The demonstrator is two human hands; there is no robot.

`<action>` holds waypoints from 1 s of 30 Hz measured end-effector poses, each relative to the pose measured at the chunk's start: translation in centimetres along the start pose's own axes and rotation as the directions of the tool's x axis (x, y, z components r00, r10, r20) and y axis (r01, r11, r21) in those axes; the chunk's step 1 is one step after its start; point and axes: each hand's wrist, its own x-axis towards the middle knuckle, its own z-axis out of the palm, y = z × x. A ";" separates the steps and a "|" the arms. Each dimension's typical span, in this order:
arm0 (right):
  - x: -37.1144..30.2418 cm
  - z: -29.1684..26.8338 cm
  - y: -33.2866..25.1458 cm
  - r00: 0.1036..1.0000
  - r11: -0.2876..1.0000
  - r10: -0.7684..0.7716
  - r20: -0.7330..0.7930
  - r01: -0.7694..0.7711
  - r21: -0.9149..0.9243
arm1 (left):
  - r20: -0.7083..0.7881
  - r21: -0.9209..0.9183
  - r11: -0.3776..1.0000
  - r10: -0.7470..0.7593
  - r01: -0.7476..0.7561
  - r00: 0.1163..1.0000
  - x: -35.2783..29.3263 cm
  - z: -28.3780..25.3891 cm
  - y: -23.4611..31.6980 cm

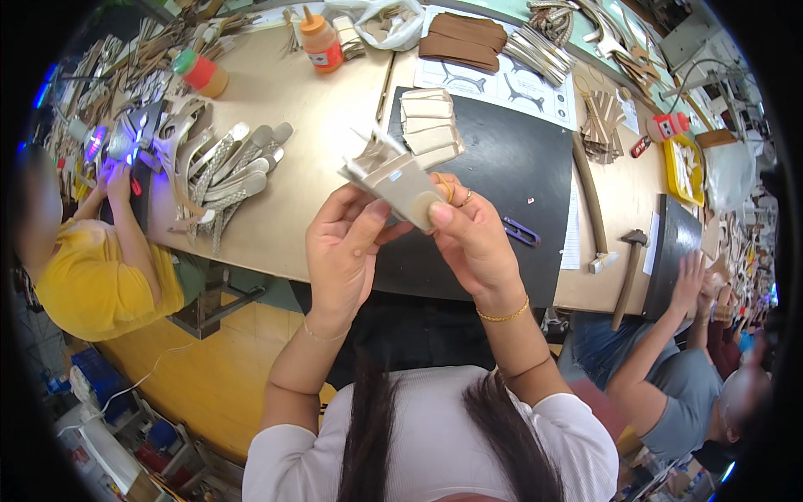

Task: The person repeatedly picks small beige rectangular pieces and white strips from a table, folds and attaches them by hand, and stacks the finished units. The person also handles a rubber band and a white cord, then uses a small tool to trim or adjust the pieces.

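1. At the far left, a co-worker in a yellow top [104, 280] sits at the table's end, beside a cluster of grey and braided straps [238, 171] laid roughly parallel, perhaps so that each can be picked up singly.

2. The left hand [341, 251] is mostly closed, thumb in front and fingers curled behind, pinching a bundle of pale flat pieces [397, 180]. This grip seems meant to hold the layers together.

3. The bundle is raised over the near edge of a black mat [493, 134], tilted, its rounded end toward the right thumb.

4. Beyond it, cream pieces [428, 125] lie overlapped on the mat, likely within easy reach.

5. The right hand [478, 238] is closed in a pinch, thumb pressed on the rounded end, probably to steady it. A yellow loop [443, 189] sits at its fingers; whether it also rounds the bundle, I cannot tell.

6. A purple tool [522, 232] lies right of the hands, and a hammer [629, 276] farther right, both apparently set aside from the working spot.
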 end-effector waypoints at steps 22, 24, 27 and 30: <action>0.5 -2.9 -9.8 0.908 0.601 0.303 0.288 0.052 -0.797 | 0.151 0.581 0.643 -0.688 0.500 0.710 4.5 -1.9 5.5; 0.8 -2.3 -9.8 0.887 0.494 0.365 0.282 0.072 -0.866 | 0.139 0.650 0.578 -0.728 0.492 0.671 4.6 -1.6 5.6; 1.5 -1.6 -9.2 0.874 0.397 0.402 0.271 0.100 -0.912 | 0.176 0.726 0.549 -0.731 0.415 0.659 4.6 -1.3 5.5; 2.2 -1.1 -8.5 0.880 0.322 0.387 0.275 0.151 -0.935 | 0.182 0.795 0.488 -0.758 0.360 0.626 4.7 -1.2 5.6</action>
